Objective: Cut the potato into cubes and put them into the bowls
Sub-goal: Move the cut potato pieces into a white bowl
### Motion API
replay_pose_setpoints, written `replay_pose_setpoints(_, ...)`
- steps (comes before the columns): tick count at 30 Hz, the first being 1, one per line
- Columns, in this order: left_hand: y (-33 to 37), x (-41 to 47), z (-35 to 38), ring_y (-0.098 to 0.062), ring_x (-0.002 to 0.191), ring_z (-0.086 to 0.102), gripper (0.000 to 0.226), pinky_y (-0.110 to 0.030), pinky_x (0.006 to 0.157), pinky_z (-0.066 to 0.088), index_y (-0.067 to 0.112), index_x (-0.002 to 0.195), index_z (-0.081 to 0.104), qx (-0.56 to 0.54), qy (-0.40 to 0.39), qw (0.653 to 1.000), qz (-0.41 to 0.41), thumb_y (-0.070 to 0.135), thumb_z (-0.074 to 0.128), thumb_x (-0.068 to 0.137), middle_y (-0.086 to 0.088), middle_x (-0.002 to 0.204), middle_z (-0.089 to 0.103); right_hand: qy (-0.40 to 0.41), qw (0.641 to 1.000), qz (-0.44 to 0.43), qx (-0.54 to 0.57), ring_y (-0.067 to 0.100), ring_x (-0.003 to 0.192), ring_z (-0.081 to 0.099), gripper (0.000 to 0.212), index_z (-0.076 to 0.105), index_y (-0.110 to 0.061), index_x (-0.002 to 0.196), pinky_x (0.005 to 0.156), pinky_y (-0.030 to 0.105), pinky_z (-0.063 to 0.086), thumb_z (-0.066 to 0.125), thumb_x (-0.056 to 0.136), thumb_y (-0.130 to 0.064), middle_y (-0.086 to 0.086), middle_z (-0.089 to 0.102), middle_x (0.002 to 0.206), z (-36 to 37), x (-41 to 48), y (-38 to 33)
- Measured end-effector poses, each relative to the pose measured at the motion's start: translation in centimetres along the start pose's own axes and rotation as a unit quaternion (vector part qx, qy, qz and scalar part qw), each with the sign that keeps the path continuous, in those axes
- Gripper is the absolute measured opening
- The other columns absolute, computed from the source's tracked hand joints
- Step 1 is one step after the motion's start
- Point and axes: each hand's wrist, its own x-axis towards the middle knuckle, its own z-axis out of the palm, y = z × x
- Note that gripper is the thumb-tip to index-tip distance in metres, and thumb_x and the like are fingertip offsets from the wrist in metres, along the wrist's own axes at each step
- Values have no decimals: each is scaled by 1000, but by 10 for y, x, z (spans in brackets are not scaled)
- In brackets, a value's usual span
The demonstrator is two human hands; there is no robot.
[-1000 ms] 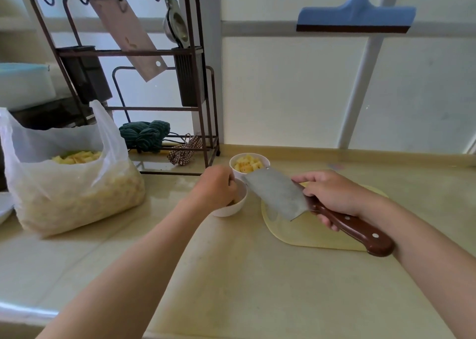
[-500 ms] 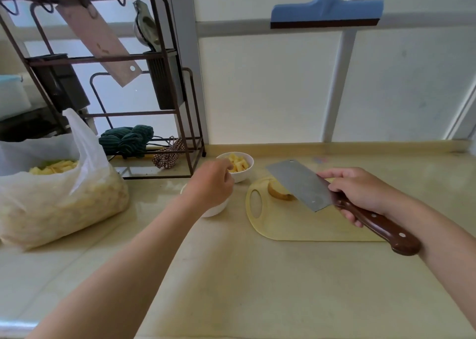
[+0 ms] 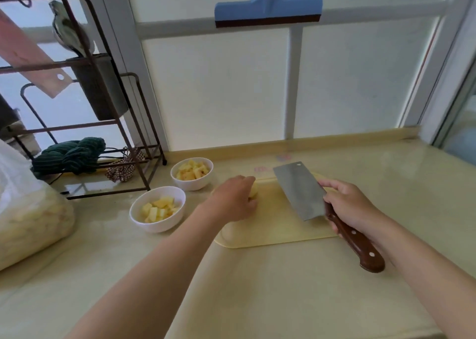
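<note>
Hands: 2 in view, both occupied. Entries run L to R.

1. plastic bag (image 3: 28,220): far L on counter (image 3: 257,287), translucent, packed w/ pale yellow pieces; partly cut off by the frame edge.
2. metal rack (image 3: 77,126): back L, stands on counter; green cloth (image 3: 69,155) bundled on its lowest level.
3. near bowl (image 3: 136,217): white, on counter, L of cutting board; potato cubes (image 3: 158,208) cover its bottom.
4. far bowl (image 3: 192,184): white, just behind near bowl & slightly R; holds a fuller heap of cubes.
5. left hand (image 3: 233,199): palm down, fingers curled over potato (image 3: 254,191), gripping it. Only the potato's pale end shows past the fingers.
6. cutting board (image 3: 278,227): pale yellow, flat on counter, centre; potato sits at its L end.
7. squeegee (image 3: 268,11): blue, up on the window frame.
8. cleaver (image 3: 300,190): broad blade over board's R half, flat face showing, tip pointing away from the person; well apart from potato. Cannot tell if the blade touches the board.
9. right hand (image 3: 347,204): fingers wrapped round front of the cleaver's brown wooden handle, where it meets the blade; rest of handle sticks out toward the person.
</note>
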Motion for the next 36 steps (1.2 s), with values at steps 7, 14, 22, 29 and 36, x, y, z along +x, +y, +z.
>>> replay_pose_setpoints(7,-1,11,3,-31,110,50,44,-41,87,46,12,129,48,34,13,999,-5,26,51,87,-12,115,55,-7,1000,-9,11,24,37,50,47,58,-31,128,38,24,41,40,97,-1,7,57,48,1,11,12)
replay_pose_setpoints(14,1,17,1,-30,108,46,44,-37,86,44,15,124,43,40,16,999,-24,28,58,85,-10,117,49,-19,1000,-18,-11,25,39,54,48,59,-33,127,42,24,43,40,95,-2,6,60,52,0,11,14)
replay_pose_setpoints(22,6,16,-11,-19,104,54,59,-32,77,50,25,129,45,-154,83,983,-60,34,69,76,2,117,50,-15,999,-25,31,26,36,50,50,62,-37,116,43,26,41,40,94,2,7,58,50,0,12,17)
replay_pose_setpoints(29,31,13,-23,-47,104,63,26,-53,79,58,6,119,55,-721,-11,659,-212,9,47,95,-25,121,52,-3,997,-35,68,26,35,50,49,62,-39,106,42,26,41,40,95,3,8,56,49,-3,11,18)
replay_pose_setpoints(36,49,15,5,-38,109,61,29,-52,94,52,7,118,61,-633,13,730,-256,7,54,90,-20,118,60,57,985,-8,161,25,37,50,49,59,-23,136,35,24,38,40,98,1,9,53,51,-12,11,23)
